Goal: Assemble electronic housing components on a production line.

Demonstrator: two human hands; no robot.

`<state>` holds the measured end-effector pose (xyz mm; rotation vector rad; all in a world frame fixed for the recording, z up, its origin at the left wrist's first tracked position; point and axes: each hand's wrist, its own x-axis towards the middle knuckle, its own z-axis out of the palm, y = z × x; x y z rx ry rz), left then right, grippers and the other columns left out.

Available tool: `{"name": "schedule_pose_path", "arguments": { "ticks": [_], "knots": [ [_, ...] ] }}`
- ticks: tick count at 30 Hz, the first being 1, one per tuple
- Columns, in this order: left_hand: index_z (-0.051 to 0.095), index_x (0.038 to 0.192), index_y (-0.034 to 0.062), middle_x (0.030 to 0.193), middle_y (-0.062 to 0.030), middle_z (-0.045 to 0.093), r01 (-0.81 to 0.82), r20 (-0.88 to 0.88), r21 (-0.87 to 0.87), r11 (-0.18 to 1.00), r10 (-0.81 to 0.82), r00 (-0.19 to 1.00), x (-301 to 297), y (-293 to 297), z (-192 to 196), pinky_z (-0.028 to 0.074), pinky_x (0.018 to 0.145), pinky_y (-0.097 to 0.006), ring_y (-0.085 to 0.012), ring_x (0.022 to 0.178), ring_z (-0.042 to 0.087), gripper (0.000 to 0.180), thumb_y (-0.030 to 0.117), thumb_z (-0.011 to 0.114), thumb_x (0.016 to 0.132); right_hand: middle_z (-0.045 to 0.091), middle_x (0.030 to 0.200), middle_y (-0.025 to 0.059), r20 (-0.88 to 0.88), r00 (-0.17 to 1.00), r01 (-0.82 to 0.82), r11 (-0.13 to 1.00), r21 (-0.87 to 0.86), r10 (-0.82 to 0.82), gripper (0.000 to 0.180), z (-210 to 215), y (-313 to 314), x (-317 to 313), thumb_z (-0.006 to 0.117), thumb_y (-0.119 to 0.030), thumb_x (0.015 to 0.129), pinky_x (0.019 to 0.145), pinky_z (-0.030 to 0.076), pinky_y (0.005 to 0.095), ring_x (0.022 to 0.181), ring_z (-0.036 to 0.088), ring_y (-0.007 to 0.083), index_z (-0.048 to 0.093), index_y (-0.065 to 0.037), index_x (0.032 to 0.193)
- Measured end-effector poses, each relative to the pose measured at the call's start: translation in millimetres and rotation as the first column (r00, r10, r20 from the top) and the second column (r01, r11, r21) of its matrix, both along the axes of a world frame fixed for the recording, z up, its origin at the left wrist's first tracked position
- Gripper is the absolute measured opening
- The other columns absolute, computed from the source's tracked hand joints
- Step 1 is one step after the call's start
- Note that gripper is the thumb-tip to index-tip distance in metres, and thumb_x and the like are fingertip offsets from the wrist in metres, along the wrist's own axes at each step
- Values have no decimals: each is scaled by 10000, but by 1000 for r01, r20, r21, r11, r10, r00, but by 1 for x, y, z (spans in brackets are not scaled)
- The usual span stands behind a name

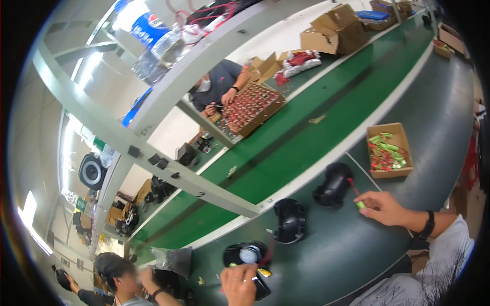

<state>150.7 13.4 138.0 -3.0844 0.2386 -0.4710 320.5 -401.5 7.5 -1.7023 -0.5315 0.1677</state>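
The right hand pinches a small green battery pack with red wire, just beside a black housing at its 9 o'clock. The left hand grips another black housing. A third housing lies untouched; the battery box remains well stocked.

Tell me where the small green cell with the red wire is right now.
In the head view, the green cell is pinched in the right hand, just right of a black housing and below the cardboard box of cells.
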Motion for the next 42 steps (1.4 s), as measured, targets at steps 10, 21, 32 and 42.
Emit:
{"name": "schedule_pose_path", "arguments": {
  "ticks": [10,21,32,42],
  "knots": [
    [590,1260,0,1278,-195,635,490,-138,-95,866,-499,856,-18,-111,-47,481,1075,-498,-368,1246,603,364,171,650,945,683,1021,119,519,851,363,806,-467,-82,287,58,-48,-23,720,-193,952,808,567,450,925,671,342,666,-81,1211],
    [704,1153,31,1275,-172,655,544,133,-263,797,-529,838,6,-120,-28,444,1120,-501,-345,1293,594,220,53,610,956,637,1297,198,234,969,25,917,-397,74,531,84,-24,-62,674,-337,1019,1007,524,454,1156,647,376,525,-55,1444],
    [444,1510,2,1354,-264,552,-209,-214,-871,444,38,976,-41,-163,-58,492,1004,-473,-424,1159,607,661,46,703,902,506,1512,299,26,918,-385,907,-170,395,770,67,53,-15,652,-84,961,992,579,456,1291,614,421,244,-45,1613],
    [532,1410,-20,1392,-252,559,-15,192,-486,874,124,974,-24,-152,-27,423,1121,-533,-470,1330,510,720,191,875,814,556,1408,187,214,890,-249,823,-511,402,868,79,83,-65,772,-447,913,990,535,513,1196,614,414,385,-54,1583]
  ]
}}
